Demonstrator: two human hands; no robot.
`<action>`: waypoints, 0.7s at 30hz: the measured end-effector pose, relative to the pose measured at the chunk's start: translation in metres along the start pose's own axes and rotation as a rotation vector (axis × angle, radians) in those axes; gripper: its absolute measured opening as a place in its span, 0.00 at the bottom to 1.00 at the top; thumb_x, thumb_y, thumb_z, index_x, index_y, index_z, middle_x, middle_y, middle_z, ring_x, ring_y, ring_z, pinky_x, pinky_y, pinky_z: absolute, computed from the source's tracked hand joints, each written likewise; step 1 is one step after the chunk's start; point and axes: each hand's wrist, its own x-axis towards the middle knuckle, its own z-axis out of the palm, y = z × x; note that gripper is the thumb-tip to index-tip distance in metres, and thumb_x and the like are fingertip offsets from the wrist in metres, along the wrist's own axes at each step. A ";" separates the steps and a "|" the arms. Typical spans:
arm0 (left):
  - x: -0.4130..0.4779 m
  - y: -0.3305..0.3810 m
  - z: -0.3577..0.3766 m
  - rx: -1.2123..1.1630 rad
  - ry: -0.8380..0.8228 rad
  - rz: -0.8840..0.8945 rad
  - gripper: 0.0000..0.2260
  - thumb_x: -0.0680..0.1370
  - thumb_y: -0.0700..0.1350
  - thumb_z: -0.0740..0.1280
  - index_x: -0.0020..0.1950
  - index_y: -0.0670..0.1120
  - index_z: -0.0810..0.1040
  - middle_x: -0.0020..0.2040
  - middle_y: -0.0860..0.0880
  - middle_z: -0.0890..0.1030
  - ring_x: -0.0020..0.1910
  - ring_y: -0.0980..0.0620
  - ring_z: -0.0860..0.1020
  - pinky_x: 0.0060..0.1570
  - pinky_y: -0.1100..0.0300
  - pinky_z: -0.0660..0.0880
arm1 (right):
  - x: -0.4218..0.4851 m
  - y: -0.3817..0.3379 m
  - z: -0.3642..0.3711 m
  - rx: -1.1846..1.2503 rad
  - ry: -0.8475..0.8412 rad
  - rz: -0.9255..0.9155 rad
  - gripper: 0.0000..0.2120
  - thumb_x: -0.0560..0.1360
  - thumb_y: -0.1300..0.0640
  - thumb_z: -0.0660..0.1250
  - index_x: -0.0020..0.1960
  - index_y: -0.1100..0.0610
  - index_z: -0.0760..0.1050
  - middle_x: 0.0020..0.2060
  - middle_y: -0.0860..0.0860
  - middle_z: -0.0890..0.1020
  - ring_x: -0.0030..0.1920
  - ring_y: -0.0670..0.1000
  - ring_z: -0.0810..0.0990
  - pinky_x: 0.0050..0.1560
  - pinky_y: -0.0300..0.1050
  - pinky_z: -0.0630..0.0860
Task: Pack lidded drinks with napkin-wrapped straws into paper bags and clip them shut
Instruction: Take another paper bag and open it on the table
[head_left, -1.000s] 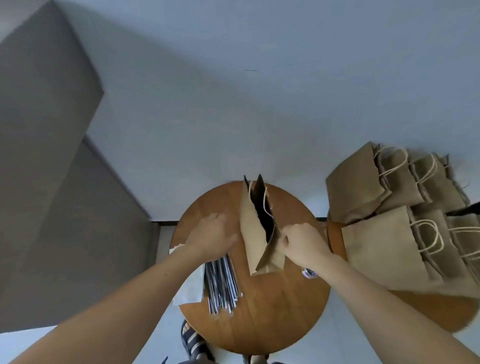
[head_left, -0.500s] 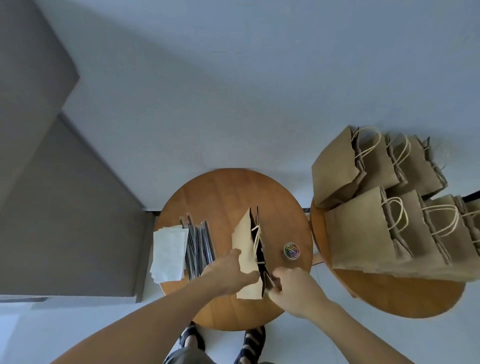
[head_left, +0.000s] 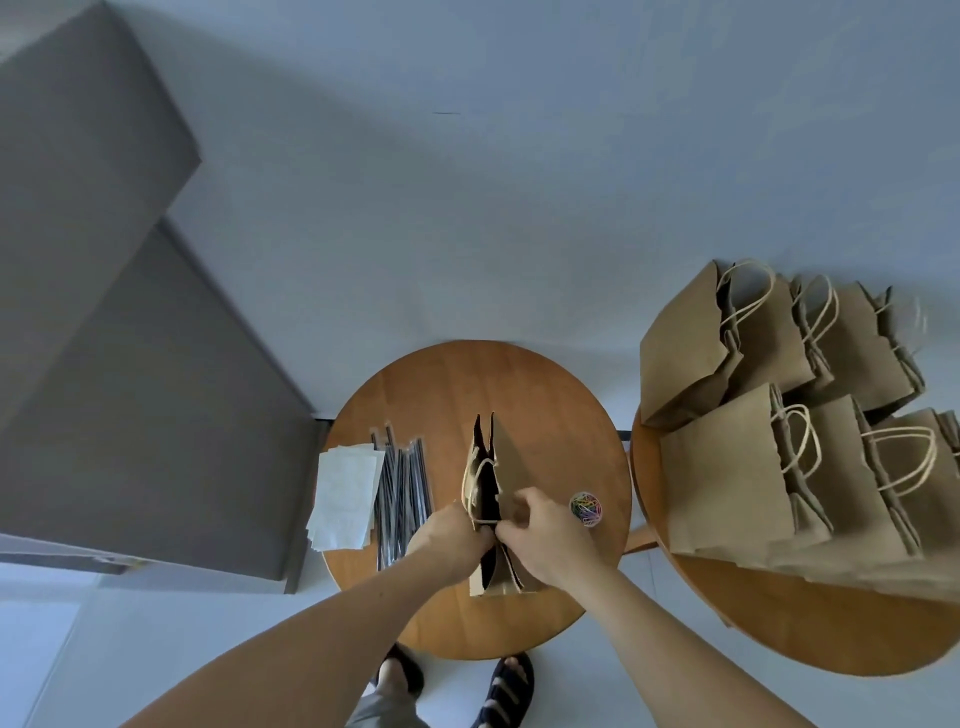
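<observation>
Pinching the near end of the mouth of the kraft paper bag (head_left: 511, 467) with both hands: left hand (head_left: 451, 535) curled onto the left wall beside the twine handle (head_left: 474, 486), right hand (head_left: 550, 538) curled onto the right wall, fingertips almost meeting. Standing upright near the middle of the round wooden table (head_left: 441, 389), between wrapped straws (head_left: 402, 493) and a tub of coloured paper clips (head_left: 586, 508); napkins (head_left: 345, 499) further left. Probably light and easily tipped, thin paper prone to creasing and tearing; best taken at the stiffer top rim rather than the twine, with a gentle pull. Contents hidden
</observation>
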 end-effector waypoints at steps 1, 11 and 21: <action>0.001 0.000 -0.001 0.014 0.011 -0.013 0.11 0.79 0.50 0.61 0.46 0.45 0.78 0.40 0.47 0.82 0.40 0.48 0.82 0.44 0.54 0.82 | -0.001 0.000 0.001 0.016 0.000 0.001 0.33 0.71 0.36 0.62 0.71 0.50 0.67 0.63 0.46 0.78 0.60 0.51 0.77 0.56 0.47 0.76; 0.013 -0.030 0.004 -0.158 -0.047 -0.126 0.07 0.78 0.49 0.65 0.50 0.46 0.78 0.37 0.47 0.84 0.31 0.53 0.84 0.37 0.58 0.83 | 0.001 0.018 -0.010 -0.234 0.229 0.041 0.08 0.77 0.44 0.64 0.46 0.48 0.70 0.35 0.41 0.76 0.37 0.45 0.78 0.35 0.40 0.79; 0.019 -0.056 -0.006 -0.255 0.167 -0.211 0.06 0.83 0.49 0.55 0.54 0.49 0.68 0.42 0.47 0.80 0.24 0.52 0.81 0.25 0.61 0.78 | 0.007 0.022 -0.030 -0.407 0.210 0.189 0.06 0.78 0.49 0.65 0.52 0.50 0.72 0.36 0.44 0.77 0.35 0.45 0.78 0.28 0.37 0.69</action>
